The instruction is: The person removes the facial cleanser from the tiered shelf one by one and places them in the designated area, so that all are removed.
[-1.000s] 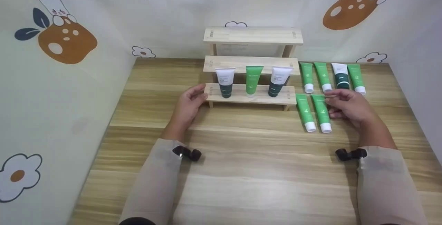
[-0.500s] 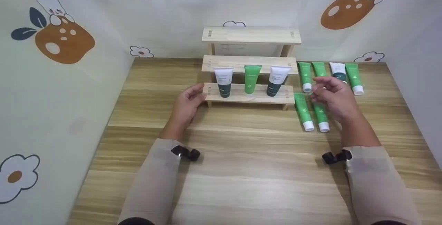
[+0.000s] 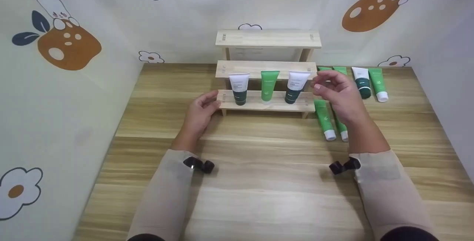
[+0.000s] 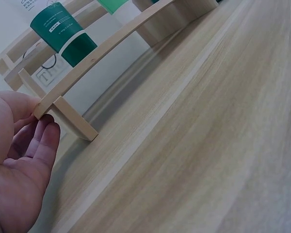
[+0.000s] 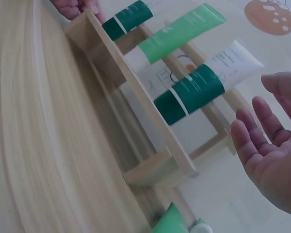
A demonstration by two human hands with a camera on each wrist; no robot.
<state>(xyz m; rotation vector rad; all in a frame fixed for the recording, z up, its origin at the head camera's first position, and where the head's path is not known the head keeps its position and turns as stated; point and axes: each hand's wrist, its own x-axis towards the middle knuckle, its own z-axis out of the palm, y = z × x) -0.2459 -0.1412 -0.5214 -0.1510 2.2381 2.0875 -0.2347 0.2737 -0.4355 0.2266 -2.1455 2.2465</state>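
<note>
The left hand [image 3: 200,113] holds the left end of the lowest shelf of a three-tier wooden stand [image 3: 255,106]; in the left wrist view, the thumb side of that hand [image 4: 19,155] meets the shelf's end. Three tubes stand caps down on this shelf: a white and dark green one [image 3: 240,88], a green one [image 3: 269,85] and another white and dark green one [image 3: 296,85]. Beside the stand's right end, the right hand [image 3: 342,98] is raised and empty, fingers loosely bent and spread. In the right wrist view, that hand [image 5: 276,145] is apart from the nearest tube [image 5: 203,90].
Right of the stand, more tubes lie on the wooden table [image 3: 237,181]: green ones [image 3: 378,83] and a white and dark green one [image 3: 363,81], some partly hidden behind the right hand. A patterned wall [image 3: 192,19] rises behind the stand.
The right hand has moved left from beside the lying tubes to the stand's right end, holding nothing. The left hand has stayed at the shelf's left end.
</note>
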